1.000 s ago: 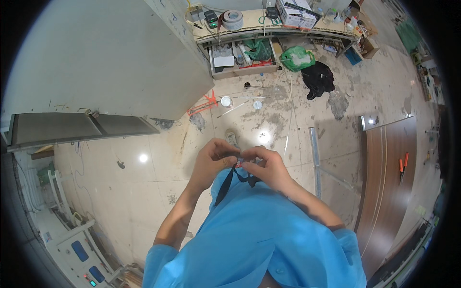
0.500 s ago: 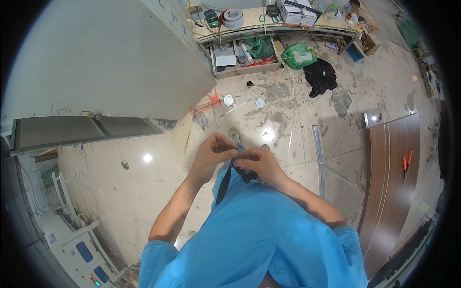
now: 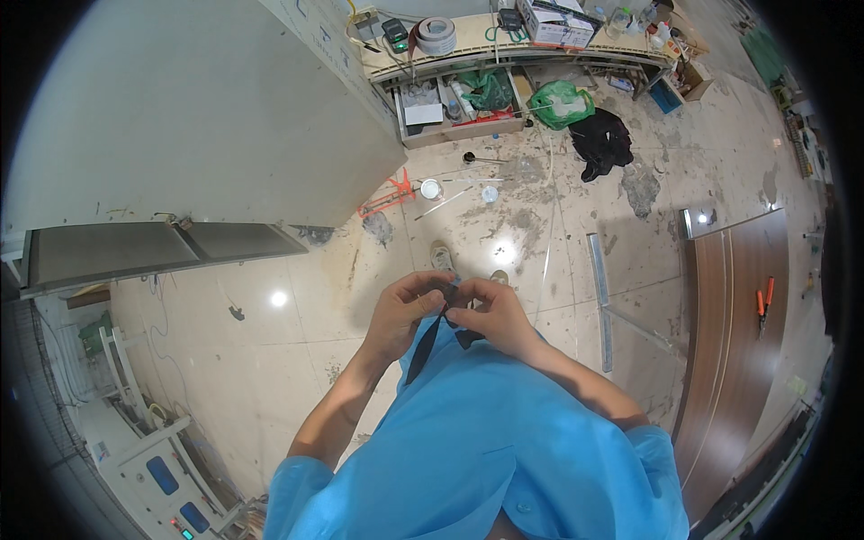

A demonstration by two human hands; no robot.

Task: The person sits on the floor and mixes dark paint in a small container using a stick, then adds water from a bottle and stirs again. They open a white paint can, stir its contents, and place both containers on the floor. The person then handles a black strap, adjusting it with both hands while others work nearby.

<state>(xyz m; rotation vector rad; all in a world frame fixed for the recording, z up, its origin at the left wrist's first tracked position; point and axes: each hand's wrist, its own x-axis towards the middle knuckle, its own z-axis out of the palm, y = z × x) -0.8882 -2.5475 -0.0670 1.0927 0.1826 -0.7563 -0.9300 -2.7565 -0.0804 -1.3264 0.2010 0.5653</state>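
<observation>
In front of my blue shirt (image 3: 504,432), my two hands meet over a small dark piece with a touch of red on it. A black strap (image 3: 422,354) hangs from it, down past my left hand (image 3: 400,319). The left fingers are curled and pinch the dark piece (image 3: 449,292) from one side. My right hand (image 3: 495,312) closes on its other side, with thumb and forefinger bent together. More black material (image 3: 467,338) shows under the right hand. The exact kind of the strapped piece cannot be made out, since fingers hide most of it.
An orange caulking gun (image 3: 389,195), a round white tin (image 3: 431,189) and thin rods lie on the floor ahead. Beyond stands a cluttered bench (image 3: 468,40) with an open drawer (image 3: 459,132). At right, orange-handled pliers (image 3: 764,301) rest on brown panels (image 3: 733,360); metal profiles (image 3: 600,301) lie beside them.
Both hands have dropped slightly toward my body. The fingers have shifted around the dark piece, which now shows more between them. Objects on the floor are unchanged.
</observation>
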